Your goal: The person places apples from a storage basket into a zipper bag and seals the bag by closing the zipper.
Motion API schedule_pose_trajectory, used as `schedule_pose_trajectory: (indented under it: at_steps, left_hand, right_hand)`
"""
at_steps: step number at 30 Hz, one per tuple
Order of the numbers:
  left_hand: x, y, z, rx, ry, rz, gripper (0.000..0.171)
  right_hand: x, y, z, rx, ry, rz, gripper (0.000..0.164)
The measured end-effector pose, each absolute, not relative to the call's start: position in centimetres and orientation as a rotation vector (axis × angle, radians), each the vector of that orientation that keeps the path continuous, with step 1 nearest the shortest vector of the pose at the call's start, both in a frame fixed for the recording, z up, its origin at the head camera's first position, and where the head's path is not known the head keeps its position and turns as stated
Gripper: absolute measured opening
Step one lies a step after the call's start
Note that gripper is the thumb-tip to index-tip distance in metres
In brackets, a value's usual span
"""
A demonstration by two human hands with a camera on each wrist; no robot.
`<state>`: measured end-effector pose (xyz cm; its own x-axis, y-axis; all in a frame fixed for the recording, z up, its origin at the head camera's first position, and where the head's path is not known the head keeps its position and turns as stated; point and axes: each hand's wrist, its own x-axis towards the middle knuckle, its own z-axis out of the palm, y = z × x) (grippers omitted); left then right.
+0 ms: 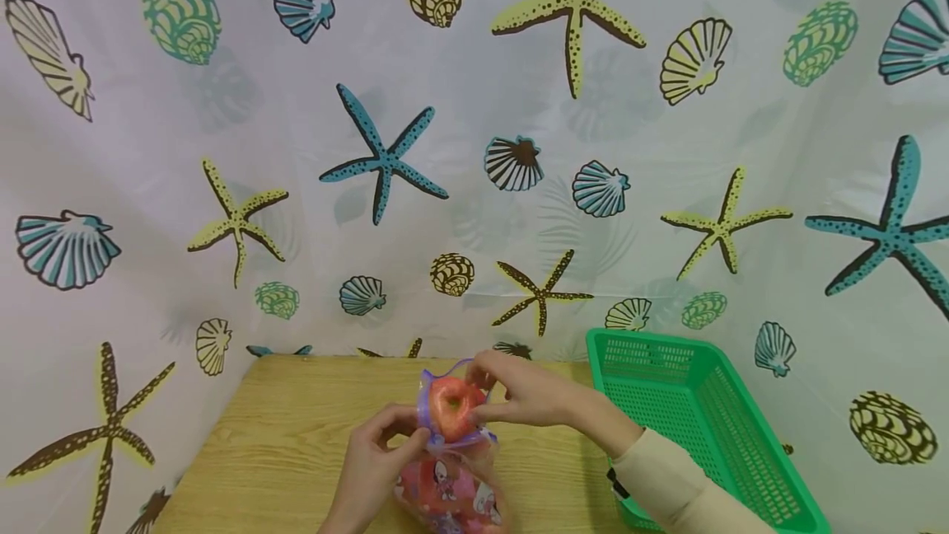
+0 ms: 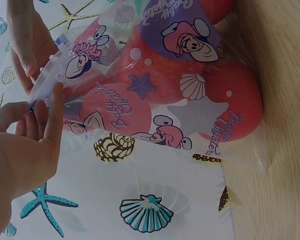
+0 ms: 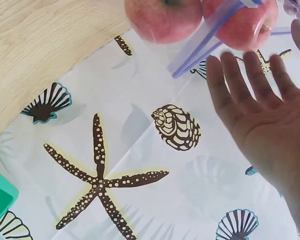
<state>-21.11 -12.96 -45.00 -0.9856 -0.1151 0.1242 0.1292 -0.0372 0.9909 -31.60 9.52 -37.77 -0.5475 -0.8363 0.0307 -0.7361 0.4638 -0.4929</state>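
Note:
A clear zip-lock bag (image 1: 447, 494) with pink and purple cartoon print holds several red fruits (image 2: 235, 95) in its lower part. A red apple (image 1: 454, 409) sits at its mouth, stem end showing, framed by the purple zip strips (image 3: 205, 42). My left hand (image 1: 378, 453) pinches the bag's rim between thumb and fingers, at the left of the mouth. On the other side, my right hand (image 1: 532, 394) is at the apple's right edge. In the right wrist view its fingers (image 3: 235, 75) are extended just below the apple, with a small gap seen between them.
A green plastic basket (image 1: 730, 386) stands at the right of the wooden table (image 1: 289, 427), beneath the right forearm. Behind and at both sides hangs a white curtain (image 1: 460, 221) printed with shells and starfish.

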Motion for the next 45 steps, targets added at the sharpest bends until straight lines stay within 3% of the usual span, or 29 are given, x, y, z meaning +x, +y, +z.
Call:
schedule_pose_trajectory:
  at_steps: [2, 14, 24, 34, 40, 45]
  left_hand:
    - [-21.1, -12.8, -45.0, -0.011, -2.056, -2.129, 0.016]
    - [-20.9, -13.1, -45.1, 0.009, -2.060, -2.172, 0.018]
    - [-20.2, -15.0, -45.9, 0.106, -2.103, -2.193, 0.026]
    - [-23.2, -18.8, -47.6, 0.153, -2.329, -1.769, 0.046]
    - [-23.8, -18.6, -47.9, 0.134, -2.324, -1.768, 0.026]
    - [-23.0, -18.6, -45.7, 0.175, -2.142, -1.572, 0.023]
  right_hand:
    - [-31.3, 10.0, -38.1, -1.350, 2.535, -0.597, 0.026]
    - [-29.2, 10.5, -41.1, -1.442, 2.612, -0.430, 0.027]
    - [-28.6, 12.8, -41.4, -1.611, 2.782, -0.680, 0.021]
    - [-28.2, 14.3, -41.6, -1.760, 2.817, -0.961, 0.009]
    - [-27.8, 14.7, -41.7, -1.684, 2.809, -1.057, 0.009]
    - [-27.6, 16.2, -40.5, -1.550, 2.800, -1.194, 0.013]
